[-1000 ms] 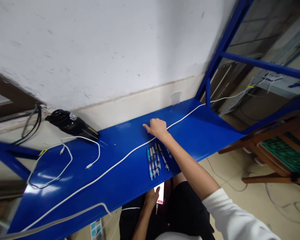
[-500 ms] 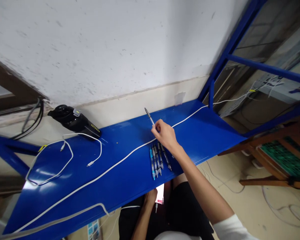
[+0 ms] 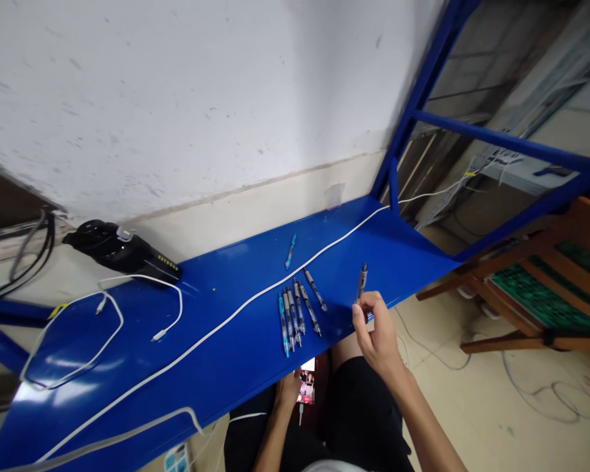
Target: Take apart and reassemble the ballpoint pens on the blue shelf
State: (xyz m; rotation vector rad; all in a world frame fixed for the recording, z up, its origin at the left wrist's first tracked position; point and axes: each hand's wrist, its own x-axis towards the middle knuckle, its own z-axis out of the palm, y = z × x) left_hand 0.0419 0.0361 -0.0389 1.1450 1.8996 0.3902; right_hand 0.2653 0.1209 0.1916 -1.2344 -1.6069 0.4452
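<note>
My right hand [image 3: 376,332] is raised over the near edge of the blue shelf [image 3: 226,347], its fingers pinched on a grey pen [image 3: 361,281] that points up. To its left, several pens [image 3: 297,309] lie side by side in a row on the shelf. One blue pen [image 3: 290,251] lies alone farther back, beyond the long white cable [image 3: 236,313]. My left hand [image 3: 288,388] is low below the shelf edge, over my lap, holding a phone [image 3: 307,381] with a lit screen.
A black bottle [image 3: 120,252] lies on its side at the back left by the wall. A looped white charging cable [image 3: 103,314] rests on the shelf's left part. Blue frame posts [image 3: 413,98] rise at the right. A wooden frame [image 3: 531,288] and loose cables sit on the floor to the right.
My right hand picked up a pen at the back of the shelf, lifted it, and drew back toward the near right edge. The view shifted slightly left.
</note>
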